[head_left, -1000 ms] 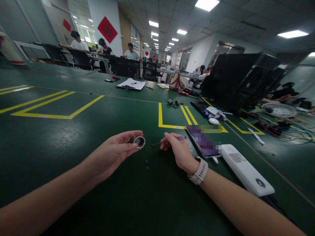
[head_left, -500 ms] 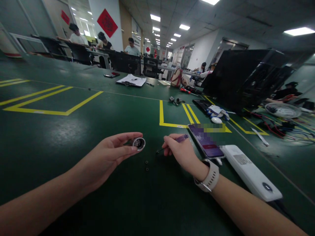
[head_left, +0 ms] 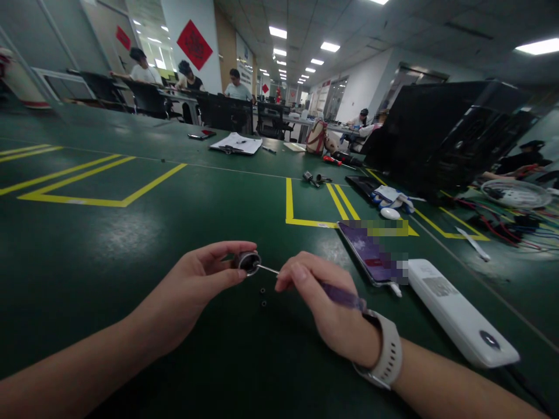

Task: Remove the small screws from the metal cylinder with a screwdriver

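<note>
Between thumb and fingers, my left hand (head_left: 196, 288) grips a round metal housing (head_left: 248, 263), its hollow open end turned toward my right hand. My right hand (head_left: 325, 297) is closed on a screwdriver (head_left: 345, 295) with a translucent purple handle. The thin shaft points left and its tip reaches the mouth of the housing; how deep it goes inside I cannot tell. Two small dark ring-like parts, the upper one (head_left: 262, 290) and the lower one (head_left: 264, 303), lie on the green table between my hands.
Right of my hand lie a phone (head_left: 371, 253) with a cable and a white power bank (head_left: 463, 314). Farther back are metal parts (head_left: 317, 178), gloves (head_left: 391, 198), a red screwdriver (head_left: 332, 160), a clipboard (head_left: 236, 144) and a large black case (head_left: 445, 134). Wires tangle at far right.
My right hand has turned the screwdriver from pointing down near the table to pointing left, bringing its tip to the housing's opening. My left hand still holds the housing, slightly tilted now.
</note>
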### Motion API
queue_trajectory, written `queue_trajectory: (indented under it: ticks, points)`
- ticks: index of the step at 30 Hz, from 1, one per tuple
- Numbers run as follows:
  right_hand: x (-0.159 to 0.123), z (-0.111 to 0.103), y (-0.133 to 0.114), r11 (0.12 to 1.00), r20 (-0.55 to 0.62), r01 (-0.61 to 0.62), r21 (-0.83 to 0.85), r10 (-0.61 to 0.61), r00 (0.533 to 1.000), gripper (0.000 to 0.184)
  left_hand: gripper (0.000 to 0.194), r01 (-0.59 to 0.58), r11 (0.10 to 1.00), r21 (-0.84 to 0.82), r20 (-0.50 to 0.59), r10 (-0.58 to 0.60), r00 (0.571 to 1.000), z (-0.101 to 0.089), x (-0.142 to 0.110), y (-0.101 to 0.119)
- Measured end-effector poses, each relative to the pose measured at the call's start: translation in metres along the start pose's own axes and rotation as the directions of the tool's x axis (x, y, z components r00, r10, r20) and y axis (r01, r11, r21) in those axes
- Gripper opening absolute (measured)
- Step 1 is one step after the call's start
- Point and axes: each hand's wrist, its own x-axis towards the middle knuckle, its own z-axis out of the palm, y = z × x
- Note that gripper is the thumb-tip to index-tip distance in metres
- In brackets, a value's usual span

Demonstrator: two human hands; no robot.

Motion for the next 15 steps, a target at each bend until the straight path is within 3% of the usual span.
queue_trajectory:
  ticks: [6,15]
  points:
    - [-0.0038,0.0050,-0.0035,0.964,0.119,0.153,-0.216,-0.130,0.984,0.020,0.037,-0.017,1.000,0.006,0.009,0.017,1.000,0.0049,-0.0047,-0.0002]
    - [-0.0089,0.0091,-0.0037,0.942,0.233,0.242,-0.232,-0.188,0.954,0.013,0.025,-0.080,0.997,0.012,-0.089,0.080,0.993,0.0091,-0.0104,-0.0005]
